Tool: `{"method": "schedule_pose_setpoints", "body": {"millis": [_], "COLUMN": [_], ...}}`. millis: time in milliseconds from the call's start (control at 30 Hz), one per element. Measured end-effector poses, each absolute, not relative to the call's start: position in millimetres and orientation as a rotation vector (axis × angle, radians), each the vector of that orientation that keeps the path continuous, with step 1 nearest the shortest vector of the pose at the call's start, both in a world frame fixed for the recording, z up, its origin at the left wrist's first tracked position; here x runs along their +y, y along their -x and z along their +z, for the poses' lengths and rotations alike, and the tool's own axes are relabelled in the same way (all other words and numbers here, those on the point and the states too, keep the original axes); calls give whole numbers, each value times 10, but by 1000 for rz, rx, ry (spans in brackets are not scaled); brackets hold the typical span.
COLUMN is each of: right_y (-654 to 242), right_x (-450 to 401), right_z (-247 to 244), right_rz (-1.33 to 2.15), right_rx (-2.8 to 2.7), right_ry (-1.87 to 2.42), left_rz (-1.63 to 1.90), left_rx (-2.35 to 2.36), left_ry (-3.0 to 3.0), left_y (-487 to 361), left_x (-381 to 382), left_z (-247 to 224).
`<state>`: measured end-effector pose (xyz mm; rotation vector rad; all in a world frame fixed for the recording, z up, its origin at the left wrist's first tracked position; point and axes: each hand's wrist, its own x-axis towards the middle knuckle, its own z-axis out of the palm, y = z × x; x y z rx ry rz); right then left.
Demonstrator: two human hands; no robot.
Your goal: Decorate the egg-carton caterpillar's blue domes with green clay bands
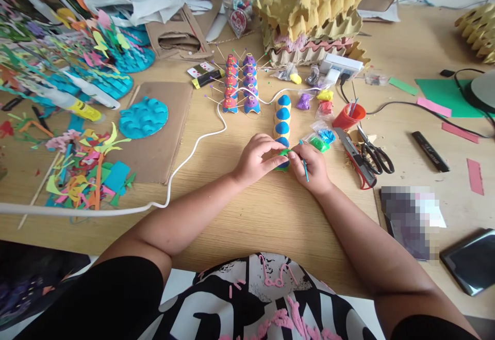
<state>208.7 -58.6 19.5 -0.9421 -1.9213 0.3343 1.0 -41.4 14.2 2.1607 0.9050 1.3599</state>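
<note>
My left hand point(257, 158) and my right hand point(314, 167) meet over the near end of a caterpillar point(282, 118) made of yellow egg-carton cups with blue tops. Both hands pinch a bit of green clay point(285, 152) on its nearest cup. My right hand also holds a thin blue stick point(305, 168). Two rows of painted cup figures point(240, 84) with toothpicks stand farther back.
Small bags of coloured clay point(324, 136) lie right of the caterpillar. An orange cup point(348, 116), a utility knife point(356, 157) and scissors point(376, 153) are to the right. A white cable point(185, 162) crosses the table. Paper scraps point(85, 167) and blue discs point(143, 117) fill the left. Egg cartons point(311, 15) sit behind.
</note>
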Motion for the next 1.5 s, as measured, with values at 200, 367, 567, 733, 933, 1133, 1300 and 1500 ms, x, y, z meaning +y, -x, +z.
{"method": "schedule_pose_setpoints", "body": {"millis": [200,367,567,733,933,1133,1300,1500], "right_y": [-2104,-2114,-2095,-2084,-2076,-2078,-2085,-2076], "right_x": [-589,-571,-590,-592,-593,-590,-590,-588], "right_z": [194,188,161,190,196,184,174,145], "right_rz": [353,304,268,303,338,374,395,435], "right_rx": [-1916,-1939,-1936,-1840,-1824,-1827,-1857,-1863], "right_ry": [1010,926,872,878,877,850,902,940], "left_rz": [1377,1412,1440,1414,1453,1458,1426,1402], "left_rx": [898,900,809,867,892,899,931,967], "left_ry": [-2159,-2161,-2153,-2124,-2127,-2101,-2090,-2074], "left_y": [-17,-24,-20,3,-18,-40,-31,-25], "left_x": [-437,-417,-400,-414,-411,-422,-423,-414], "left_z": [198,168,117,139,112,112,108,110]}}
